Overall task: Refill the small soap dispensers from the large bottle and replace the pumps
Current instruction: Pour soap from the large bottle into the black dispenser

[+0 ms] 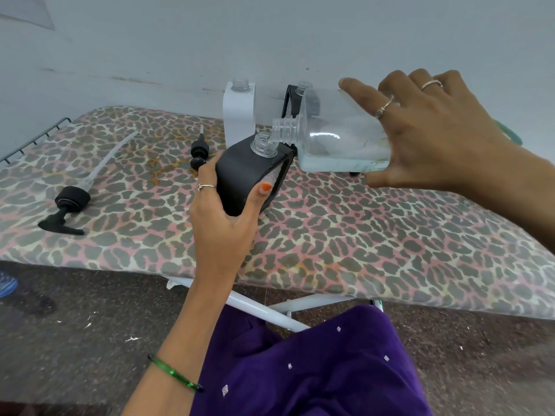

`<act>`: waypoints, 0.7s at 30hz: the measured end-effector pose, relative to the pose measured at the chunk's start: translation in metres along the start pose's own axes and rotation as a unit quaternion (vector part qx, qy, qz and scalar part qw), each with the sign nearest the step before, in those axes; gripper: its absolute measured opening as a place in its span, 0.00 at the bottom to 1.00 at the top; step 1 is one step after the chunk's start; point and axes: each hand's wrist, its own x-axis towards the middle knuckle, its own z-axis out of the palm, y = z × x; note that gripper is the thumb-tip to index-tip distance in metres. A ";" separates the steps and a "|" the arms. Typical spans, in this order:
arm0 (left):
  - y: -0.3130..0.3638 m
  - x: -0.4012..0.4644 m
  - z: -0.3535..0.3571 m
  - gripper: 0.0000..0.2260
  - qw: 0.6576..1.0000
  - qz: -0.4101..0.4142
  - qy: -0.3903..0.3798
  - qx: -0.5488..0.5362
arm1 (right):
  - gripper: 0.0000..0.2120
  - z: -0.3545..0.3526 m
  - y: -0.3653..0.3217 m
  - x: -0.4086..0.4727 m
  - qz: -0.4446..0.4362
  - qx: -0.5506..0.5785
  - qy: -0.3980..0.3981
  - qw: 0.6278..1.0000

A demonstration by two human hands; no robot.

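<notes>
My left hand (223,217) grips a small black dispenser (246,172), tilted, its clear open neck up. My right hand (426,130) holds the large clear bottle (336,136) on its side, with pale blue soap pooled along its lower wall and its mouth touching the black dispenser's neck. A white dispenser (239,114) stands open behind, and a second black dispenser (297,100) stands behind the large bottle, partly hidden. Two black pumps lie on the board: a large pump (70,202) with a long tube at the left, and a small pump (199,151) near my left hand.
Everything sits on an ironing board (360,241) with a leopard-print cover, pushed against a pale wall. A metal rack (33,139) is at its left end. White legs show below, over a dark speckled floor. Purple clothing fills the lower foreground.
</notes>
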 end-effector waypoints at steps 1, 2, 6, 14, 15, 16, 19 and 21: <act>0.000 0.000 0.000 0.21 1.000 -0.001 0.001 0.001 | 0.50 0.000 0.000 0.000 -0.001 -0.001 0.001 1.000; -0.001 0.000 0.000 0.21 1.000 -0.002 0.001 0.001 | 0.50 0.000 0.000 0.001 -0.001 -0.001 0.000 1.000; -0.002 0.000 0.000 0.22 1.000 -0.004 0.002 0.005 | 0.50 -0.001 0.000 0.002 0.000 -0.002 -0.002 1.000; -0.002 0.001 0.000 0.20 1.000 -0.005 0.004 0.010 | 0.52 -0.001 0.001 0.002 0.000 -0.013 -0.003 1.000; -0.002 0.001 0.000 0.21 1.000 -0.006 0.003 0.008 | 0.52 -0.001 0.001 0.002 -0.001 -0.013 -0.002 1.000; -0.002 0.001 0.000 0.22 1.000 -0.007 0.001 0.005 | 0.52 -0.001 0.001 0.002 -0.002 -0.014 -0.001 1.000; -0.002 0.000 0.000 0.22 1.000 -0.005 0.001 0.007 | 0.51 -0.002 0.001 0.002 -0.004 -0.014 0.003 1.000; -0.002 0.000 0.001 0.21 1.000 -0.003 0.004 0.008 | 0.51 -0.002 0.001 0.001 -0.004 -0.014 0.002 1.000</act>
